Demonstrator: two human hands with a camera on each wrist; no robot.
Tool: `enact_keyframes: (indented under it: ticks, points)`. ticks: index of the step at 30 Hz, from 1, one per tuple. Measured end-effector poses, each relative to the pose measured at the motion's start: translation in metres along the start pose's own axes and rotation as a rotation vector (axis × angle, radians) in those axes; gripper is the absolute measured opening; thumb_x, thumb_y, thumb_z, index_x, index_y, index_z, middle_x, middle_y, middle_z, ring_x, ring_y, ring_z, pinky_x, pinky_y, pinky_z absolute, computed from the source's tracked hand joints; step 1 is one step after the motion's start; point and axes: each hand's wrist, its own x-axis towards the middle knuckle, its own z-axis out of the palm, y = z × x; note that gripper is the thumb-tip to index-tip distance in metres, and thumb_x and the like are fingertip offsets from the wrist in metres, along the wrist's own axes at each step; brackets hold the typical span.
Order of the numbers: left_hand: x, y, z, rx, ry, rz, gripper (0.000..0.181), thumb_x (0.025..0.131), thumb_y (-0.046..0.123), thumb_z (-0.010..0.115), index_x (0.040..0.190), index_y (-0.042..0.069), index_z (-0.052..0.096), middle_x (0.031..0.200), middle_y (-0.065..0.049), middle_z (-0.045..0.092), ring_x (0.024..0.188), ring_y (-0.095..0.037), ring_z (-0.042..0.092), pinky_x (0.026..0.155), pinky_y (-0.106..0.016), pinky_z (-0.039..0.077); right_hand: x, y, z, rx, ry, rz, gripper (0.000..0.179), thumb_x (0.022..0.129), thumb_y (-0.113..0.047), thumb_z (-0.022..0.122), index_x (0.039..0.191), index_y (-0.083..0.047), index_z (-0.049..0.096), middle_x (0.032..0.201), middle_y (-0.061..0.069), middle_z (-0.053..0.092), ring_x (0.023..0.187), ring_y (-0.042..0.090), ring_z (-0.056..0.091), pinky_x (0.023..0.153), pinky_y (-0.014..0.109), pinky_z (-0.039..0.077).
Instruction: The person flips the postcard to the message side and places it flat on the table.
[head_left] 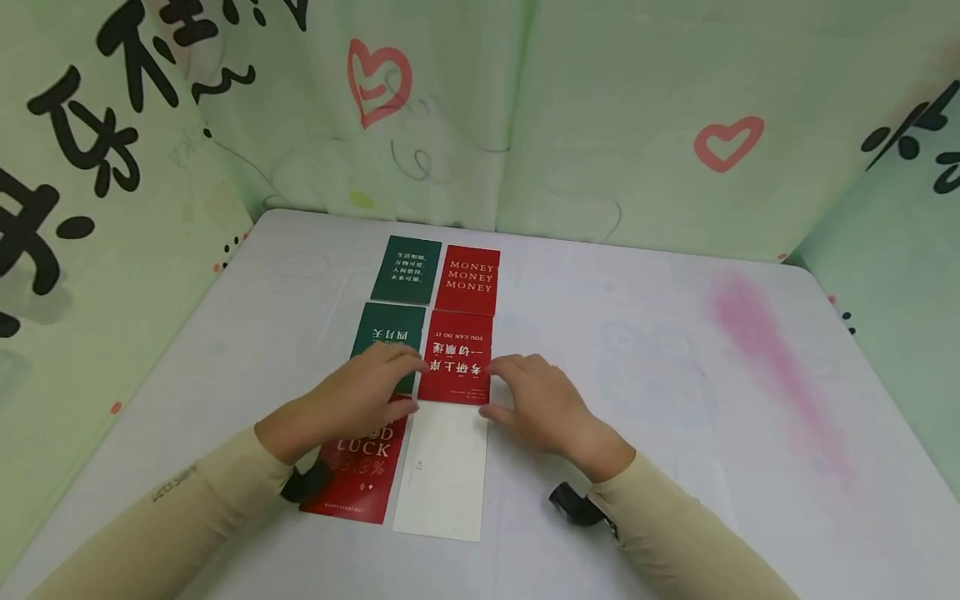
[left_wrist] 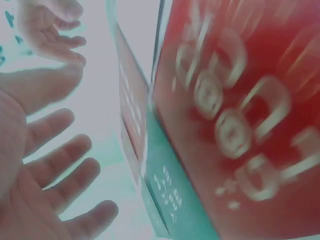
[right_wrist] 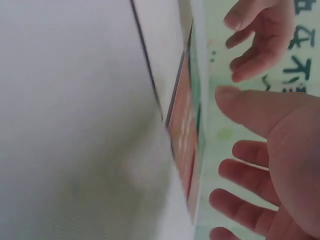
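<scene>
My left hand hovers over the middle-left green card and the top of the red GOOD LUCK card, hiding part of both. Its fingers are spread and loosely bent in the left wrist view, with nothing in them. Over on the other side, my right hand is at the right edge of a red card with white characters. That hand's fingers are also parted and hold nothing. A plain white card lies just below the red one, between the two forearms.
A dark green card and a red MONEY card lie at the far end of the two-column layout. All the cards rest on a white-covered table. Pale green curtains with drawn hearts and characters surround it.
</scene>
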Motion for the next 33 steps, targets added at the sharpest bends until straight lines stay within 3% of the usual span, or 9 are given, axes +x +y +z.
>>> enact_keyframes:
  ticks: [5,10,18,22,26,29,33]
  points:
    - [0.038,-0.013,0.001,-0.015,-0.117,-0.069,0.095,0.066,0.033,0.094,0.148,0.014,0.049,0.143,-0.011,0.051,0.133,-0.032,0.042,0.087,-0.049,0.055,0.030,0.012,0.004,-0.027,-0.085,0.021,0.075,0.080,-0.042,0.082,0.142,-0.008,0.055,0.139,0.011,0.057,0.126,0.031,0.051,0.100,0.050,0.046]
    - [0.056,-0.017,0.010,0.016,-0.181,-0.096,0.098,0.064,0.036,0.094,0.148,0.013,0.048,0.137,-0.010,0.055,0.129,-0.030,0.046,0.093,-0.049,0.052,0.043,0.014,0.011,-0.040,-0.174,0.046,0.086,0.077,-0.049,0.082,0.147,-0.011,0.049,0.142,0.010,0.053,0.131,0.032,0.044,0.102,0.051,0.043]
    - [0.061,-0.016,0.006,0.054,-0.182,-0.087,0.095,0.066,0.039,0.091,0.147,0.012,0.048,0.133,-0.009,0.059,0.124,-0.027,0.049,0.099,-0.050,0.044,0.046,0.013,0.009,-0.062,-0.142,0.004,0.070,0.084,-0.043,0.075,0.141,-0.008,0.053,0.130,0.011,0.061,0.121,0.030,0.052,0.104,0.051,0.039]
    - [0.060,-0.015,0.003,-0.010,-0.184,-0.092,0.084,0.074,0.035,0.084,0.146,0.011,0.049,0.131,-0.010,0.061,0.115,-0.026,0.054,0.097,-0.050,0.042,0.044,0.014,0.008,-0.037,-0.087,-0.038,0.057,0.091,-0.037,0.063,0.137,-0.004,0.056,0.122,0.012,0.065,0.113,0.030,0.058,0.106,0.053,0.035]
    - [0.063,-0.016,0.005,-0.031,-0.144,-0.092,0.065,0.085,0.028,0.072,0.143,0.009,0.050,0.127,-0.010,0.064,0.110,-0.025,0.058,0.099,-0.051,0.038,0.044,0.015,0.009,-0.061,-0.029,-0.083,0.043,0.095,-0.027,0.053,0.129,-0.002,0.057,0.108,0.011,0.070,0.102,0.030,0.065,0.107,0.053,0.035]
    - [0.065,-0.018,0.007,0.012,-0.103,-0.081,0.056,0.090,0.024,0.070,0.140,0.008,0.051,0.122,-0.009,0.067,0.109,-0.025,0.061,0.099,-0.051,0.038,0.045,0.015,0.008,-0.079,-0.002,-0.074,0.038,0.093,-0.020,0.057,0.126,-0.001,0.056,0.098,0.011,0.072,0.092,0.029,0.067,0.105,0.050,0.038]
    - [0.067,-0.018,0.008,0.050,-0.078,-0.089,0.054,0.090,0.021,0.073,0.139,0.010,0.052,0.118,-0.008,0.069,0.109,-0.025,0.063,0.099,-0.051,0.039,0.047,0.017,0.008,-0.043,0.014,-0.011,0.041,0.090,-0.014,0.066,0.127,-0.001,0.056,0.102,0.012,0.072,0.092,0.028,0.068,0.099,0.045,0.046]
